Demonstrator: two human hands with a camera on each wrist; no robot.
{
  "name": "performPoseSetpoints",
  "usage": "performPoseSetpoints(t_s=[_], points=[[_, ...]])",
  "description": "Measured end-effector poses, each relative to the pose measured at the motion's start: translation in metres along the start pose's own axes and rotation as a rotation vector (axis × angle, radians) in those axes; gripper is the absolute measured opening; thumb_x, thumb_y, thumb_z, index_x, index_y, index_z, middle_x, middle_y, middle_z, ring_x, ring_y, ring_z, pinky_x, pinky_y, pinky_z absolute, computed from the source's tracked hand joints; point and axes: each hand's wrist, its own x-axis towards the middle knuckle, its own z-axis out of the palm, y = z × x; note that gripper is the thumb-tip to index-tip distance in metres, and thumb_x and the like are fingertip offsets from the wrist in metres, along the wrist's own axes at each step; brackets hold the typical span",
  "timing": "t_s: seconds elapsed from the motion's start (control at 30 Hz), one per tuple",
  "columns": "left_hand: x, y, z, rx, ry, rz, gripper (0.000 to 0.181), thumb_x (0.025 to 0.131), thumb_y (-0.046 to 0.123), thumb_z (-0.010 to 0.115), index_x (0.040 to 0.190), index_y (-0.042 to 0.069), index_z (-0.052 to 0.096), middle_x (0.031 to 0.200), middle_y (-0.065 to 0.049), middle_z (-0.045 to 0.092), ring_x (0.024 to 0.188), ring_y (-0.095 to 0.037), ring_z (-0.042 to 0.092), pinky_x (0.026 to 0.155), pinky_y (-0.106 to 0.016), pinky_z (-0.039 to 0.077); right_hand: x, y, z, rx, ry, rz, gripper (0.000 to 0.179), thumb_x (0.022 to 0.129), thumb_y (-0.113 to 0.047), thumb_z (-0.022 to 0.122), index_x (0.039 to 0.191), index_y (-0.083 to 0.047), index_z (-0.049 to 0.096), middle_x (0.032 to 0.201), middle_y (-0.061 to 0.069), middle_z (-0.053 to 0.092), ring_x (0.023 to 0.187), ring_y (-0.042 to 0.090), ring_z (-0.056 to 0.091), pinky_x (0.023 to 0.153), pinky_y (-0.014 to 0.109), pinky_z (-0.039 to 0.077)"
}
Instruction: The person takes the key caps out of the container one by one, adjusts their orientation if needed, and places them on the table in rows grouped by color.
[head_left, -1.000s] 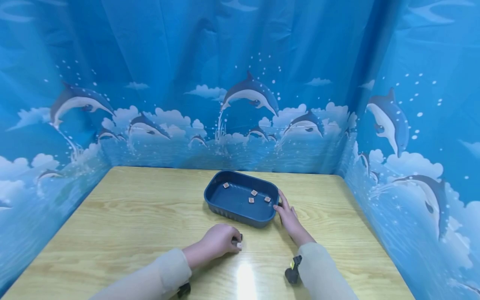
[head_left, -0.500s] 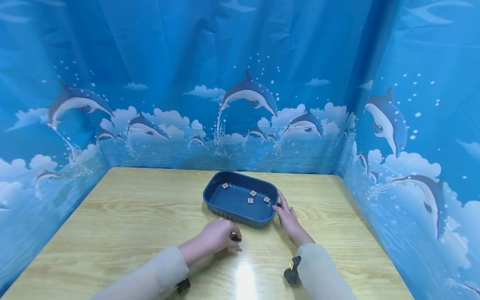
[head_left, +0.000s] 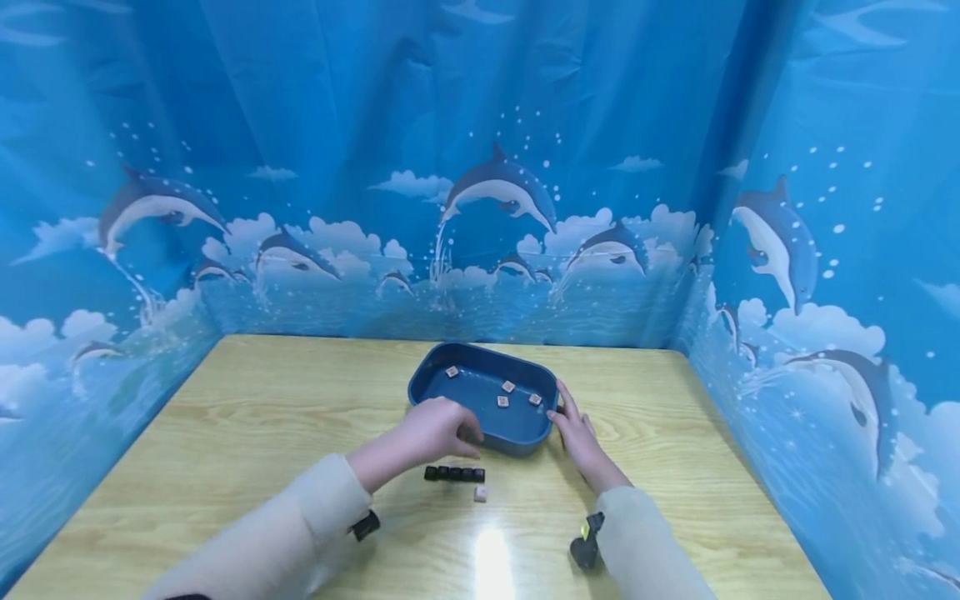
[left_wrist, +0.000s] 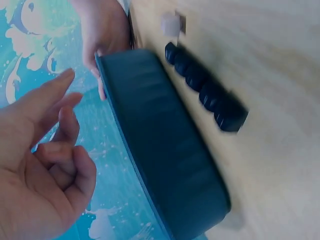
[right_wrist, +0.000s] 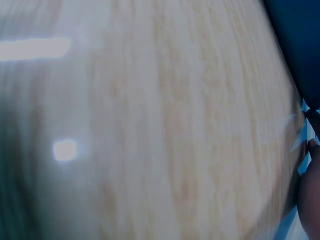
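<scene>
My left hand (head_left: 438, 429) hovers over the near edge of a dark blue tray (head_left: 465, 408). In the left wrist view its thumb and fingers stand apart, some fingers loosely bent, with nothing between them. On the table below that hand lies a straight row of several small black blocks (head_left: 454, 474). Close to the row's right end sits one small whitish block (head_left: 481, 494). My right hand (head_left: 580, 439) holds the tray's right end, thumb at the rim and fingers along the outside. Several small pale pieces with markings, including one marked piece (head_left: 502, 402), lie spread inside the tray.
The wooden table (head_left: 285, 417) reaches back to a blue dolphin-printed curtain (head_left: 360, 167), which also closes off both sides. A black device (head_left: 585, 542) is strapped at the right wrist. Bright light reflects off the table near the front.
My left hand has moved from the small whitish block up and away to the tray's near edge, uncovering the black row and leaving the whitish block on the table. The right hand stays put.
</scene>
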Motion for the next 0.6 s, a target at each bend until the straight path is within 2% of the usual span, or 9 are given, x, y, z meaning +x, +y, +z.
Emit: performPoseSetpoints(t_s=[0.07, 0.2, 0.3, 0.43, 0.6], points=[[0.005, -0.001, -0.005, 0.027, -0.023, 0.03, 0.021, 0.077, 0.028, 0.083, 0.094, 0.016, 0.077, 0.07, 0.017, 0.061, 0.059, 0.0, 0.053, 0.055, -0.021, 0.045, 0.0, 0.0, -0.001, -0.003, 0.003, -0.009, 0.067, 0.101, -0.037, 0.043, 0.158, -0.031, 0.008, 0.155, 0.019, 0.028, 0.141, 0.044, -0.02, 0.107, 0.063, -0.015], [0.015, -0.005, -0.012, 0.078, -0.082, 0.106, 0.024, 0.078, 0.032, 0.083, 0.096, 0.018, 0.078, 0.068, 0.018, 0.059, 0.059, -0.001, 0.053, 0.054, -0.022, 0.044, 0.001, 0.002, -0.002, -0.002, 0.011, -0.003, 0.067, 0.101, -0.037, 0.044, 0.158, -0.031, 0.009, 0.158, 0.016, 0.021, 0.141, 0.046, -0.019, 0.106, 0.065, -0.015], [0.022, -0.009, -0.017, 0.099, -0.13, 0.127, 0.025, 0.078, 0.033, 0.083, 0.099, 0.021, 0.077, 0.069, 0.019, 0.058, 0.06, -0.001, 0.053, 0.055, -0.022, 0.044, 0.001, 0.003, -0.001, 0.001, 0.008, 0.003, 0.067, 0.101, -0.038, 0.044, 0.158, -0.032, 0.009, 0.16, 0.014, 0.018, 0.14, 0.048, -0.019, 0.105, 0.068, -0.014], [0.033, -0.015, -0.023, 0.122, -0.187, 0.14, 0.023, 0.078, 0.031, 0.083, 0.099, 0.024, 0.077, 0.069, 0.018, 0.058, 0.062, -0.002, 0.053, 0.059, -0.024, 0.045, 0.001, 0.002, -0.001, 0.0, 0.004, -0.004, 0.067, 0.101, -0.039, 0.045, 0.157, -0.032, 0.009, 0.157, 0.017, 0.025, 0.14, 0.048, -0.019, 0.105, 0.067, -0.014], [0.048, -0.021, -0.031, 0.126, -0.258, 0.193, 0.021, 0.081, 0.028, 0.081, 0.101, 0.021, 0.077, 0.071, 0.017, 0.059, 0.065, -0.002, 0.056, 0.064, -0.025, 0.047, 0.001, 0.002, -0.001, 0.002, 0.007, -0.011, 0.067, 0.101, -0.038, 0.045, 0.158, -0.031, 0.009, 0.157, 0.016, 0.024, 0.141, 0.047, -0.018, 0.106, 0.066, -0.014]])
